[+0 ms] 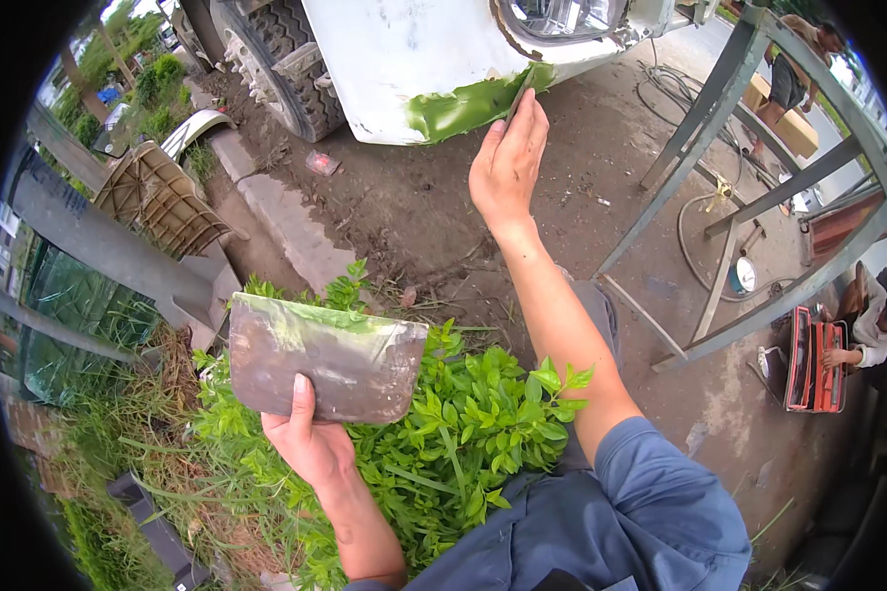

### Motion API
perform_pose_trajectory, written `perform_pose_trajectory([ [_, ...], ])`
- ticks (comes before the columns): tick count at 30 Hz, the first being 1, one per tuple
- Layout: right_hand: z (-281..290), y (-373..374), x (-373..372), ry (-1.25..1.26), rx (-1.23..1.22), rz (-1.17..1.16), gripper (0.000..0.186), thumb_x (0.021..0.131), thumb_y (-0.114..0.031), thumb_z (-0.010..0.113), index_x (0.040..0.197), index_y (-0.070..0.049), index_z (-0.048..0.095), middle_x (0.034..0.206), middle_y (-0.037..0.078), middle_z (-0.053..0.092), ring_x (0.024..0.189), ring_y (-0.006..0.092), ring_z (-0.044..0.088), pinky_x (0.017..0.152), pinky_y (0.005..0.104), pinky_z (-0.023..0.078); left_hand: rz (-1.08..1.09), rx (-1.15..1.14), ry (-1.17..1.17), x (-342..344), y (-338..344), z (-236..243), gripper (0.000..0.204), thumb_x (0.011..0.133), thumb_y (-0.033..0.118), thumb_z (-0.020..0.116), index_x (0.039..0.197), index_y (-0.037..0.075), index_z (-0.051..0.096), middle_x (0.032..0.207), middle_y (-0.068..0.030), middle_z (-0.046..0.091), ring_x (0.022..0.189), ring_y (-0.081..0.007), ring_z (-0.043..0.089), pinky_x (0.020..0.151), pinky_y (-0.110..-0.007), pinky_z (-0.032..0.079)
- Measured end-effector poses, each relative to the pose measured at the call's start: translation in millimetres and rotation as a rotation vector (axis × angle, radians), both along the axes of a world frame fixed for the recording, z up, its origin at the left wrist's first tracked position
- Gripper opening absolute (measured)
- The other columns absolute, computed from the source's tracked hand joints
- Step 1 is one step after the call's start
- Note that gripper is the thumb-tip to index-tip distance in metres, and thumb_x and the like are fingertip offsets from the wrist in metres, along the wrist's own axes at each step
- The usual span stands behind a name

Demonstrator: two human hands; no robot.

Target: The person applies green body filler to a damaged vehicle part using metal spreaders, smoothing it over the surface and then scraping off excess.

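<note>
My left hand [310, 433] grips a flat, round-cornered board [315, 360] from below, thumb on top. Pale green paste smears the board's far edge. My right hand [511, 163] reaches far forward, its fingers pressed around a thin putty spreader [520, 94] that is seen nearly edge-on. The spreader touches a patch of wet green body filler [458, 110] along the lower edge of a white vehicle panel [404, 49]. Part of the spreader is hidden behind my fingers.
A leafy green bush [463, 433] grows under my arms. On the right stands a grey metal frame [700, 128], with a red toolbox [813, 360] and a person's hand [838, 357] beyond. A knobbly tyre [281, 74] and concrete kerb [286, 227] lie ahead left.
</note>
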State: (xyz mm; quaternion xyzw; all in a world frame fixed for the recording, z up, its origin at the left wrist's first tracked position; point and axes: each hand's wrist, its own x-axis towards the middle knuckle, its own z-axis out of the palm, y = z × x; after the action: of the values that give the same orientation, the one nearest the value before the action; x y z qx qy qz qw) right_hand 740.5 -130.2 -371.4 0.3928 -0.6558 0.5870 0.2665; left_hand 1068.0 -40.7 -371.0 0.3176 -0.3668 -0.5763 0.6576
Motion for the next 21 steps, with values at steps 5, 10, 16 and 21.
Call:
perform_pose_trajectory([
  [5,-2.8,-11.3,41.0,-0.049,0.048,-0.06,0.071,0.086,-0.003,0.057,0.145,0.01,0.019,0.141,0.028,0.029,0.129,0.0439,0.033,0.101,0.0538,0.031,0.026,-0.003,-0.02,5.2,2.2,2.6,0.035,0.088,-0.003,0.063,0.122,-0.003,0.056,0.118,-0.0119,0.062,0.104,-0.0195,0.06,0.096,-0.035,0.047],
  [10,-5.2,-24.0,73.4,-0.101,0.097,-0.115,0.076,0.086,-0.007,0.058,0.147,0.009,0.015,0.144,0.03,0.023,0.131,0.0459,0.028,0.103,0.057,0.027,0.035,-0.012,-0.017,11.3,5.8,1.9,0.035,0.088,-0.003,0.063,0.122,-0.003,0.055,0.118,-0.0124,0.061,0.104,-0.0201,0.06,0.096,-0.036,0.048],
  [16,-13.8,-31.0,96.7,-0.106,0.141,-0.067,0.091,0.078,-0.005,0.066,0.148,0.008,0.008,0.146,0.033,0.015,0.134,0.0472,0.023,0.102,0.0594,0.023,0.061,-0.012,-0.013,13.4,11.2,6.3,0.039,0.089,-0.003,0.062,0.127,-0.003,0.052,0.12,-0.0141,0.061,0.106,-0.0222,0.06,0.095,-0.038,0.049],
  [21,-16.7,-35.3,116.8,-0.152,0.124,0.007,0.087,0.08,-0.005,0.063,0.148,0.007,0.009,0.145,0.033,0.018,0.132,0.0481,0.025,0.103,0.0599,0.022,0.079,-0.042,-0.043,17.1,12.4,5.9,0.041,0.089,-0.001,0.061,0.129,-0.004,0.05,0.122,-0.0148,0.059,0.107,-0.0236,0.059,0.097,-0.039,0.048],
])
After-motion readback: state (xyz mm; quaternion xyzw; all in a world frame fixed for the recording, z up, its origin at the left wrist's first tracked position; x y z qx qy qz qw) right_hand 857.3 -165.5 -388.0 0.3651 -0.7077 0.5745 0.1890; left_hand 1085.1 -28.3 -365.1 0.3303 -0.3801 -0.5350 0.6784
